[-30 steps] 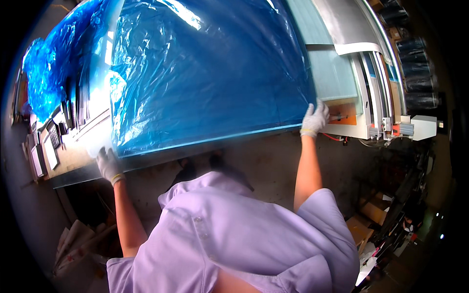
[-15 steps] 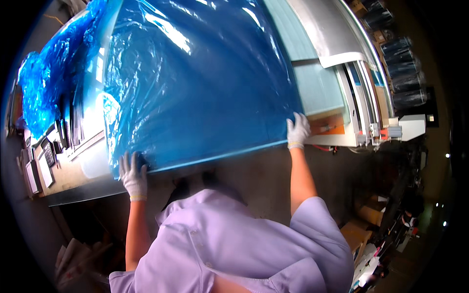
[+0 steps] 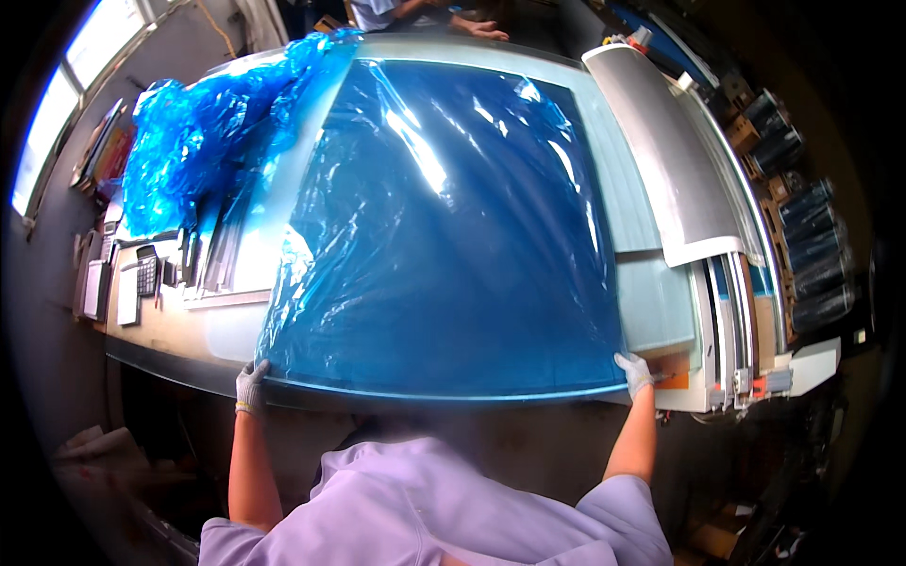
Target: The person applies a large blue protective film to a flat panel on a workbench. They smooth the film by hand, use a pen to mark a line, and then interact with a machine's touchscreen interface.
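A large sheet covered in shiny blue plastic film (image 3: pixel 462 274) lies across the table, its near edge slightly bowed and level with the table's front. My left hand (image 3: pixel 251 387), in a white knitted glove, is closed at the near left corner of the sheet. At the near right corner my right hand (image 3: pixel 634 374), gloved alike, grips the sheet with its fingers bent over the edge. The film is wrinkled and glossy along the left side and smoother near the middle. Parts of the fingertips are hidden at both corners.
A crumpled heap of blue film (image 3: pixel 212 141) sits at the table's left, near a calculator (image 3: pixel 147 271). To the right is a roller machine with a grey cover (image 3: pixel 651 151). Across the table another person's hand (image 3: pixel 481 28) shows. Dark wrapped rolls (image 3: pixel 819 255) are stacked far right.
My view has tilted up, showing the table's far edge and the other person. My left hand's fingers, spread before, are now closed at the corner. The right hand stays at its corner.
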Available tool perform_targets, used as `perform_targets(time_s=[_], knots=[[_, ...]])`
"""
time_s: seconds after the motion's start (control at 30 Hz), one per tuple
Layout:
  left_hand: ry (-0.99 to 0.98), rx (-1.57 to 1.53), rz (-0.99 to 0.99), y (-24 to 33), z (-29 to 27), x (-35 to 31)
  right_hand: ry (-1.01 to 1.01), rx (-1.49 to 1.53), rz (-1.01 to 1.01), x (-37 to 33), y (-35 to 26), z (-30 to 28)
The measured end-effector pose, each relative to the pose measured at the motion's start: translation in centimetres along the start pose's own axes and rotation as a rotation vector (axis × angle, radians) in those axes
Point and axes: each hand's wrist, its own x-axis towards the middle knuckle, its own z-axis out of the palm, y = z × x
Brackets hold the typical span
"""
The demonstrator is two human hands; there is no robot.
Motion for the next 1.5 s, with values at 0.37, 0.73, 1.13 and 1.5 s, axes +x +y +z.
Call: perform_targets(time_s=[0.37,0.73,1.13,1.5], knots=[[0.088,0.258,0.212,0.7,5.5,4.1,0.191,0.351,-0.011,-12.6,4.0,7.5],[-0.35,0.129,0.192,8.8,15.5,8.5,-0.573,1.102,0.511,-30.3,-9.7,34.7],[-0.35,0.056,-0.212,3.2,-1.1,0.6,-0.403,1.314,0.222,-26.5,-15.5,38.6],[-0.184,0.64,0.095,4.0,-9.0,7.7,-0.159,0.984,0.455,-26.8,-8.4,35.6]])
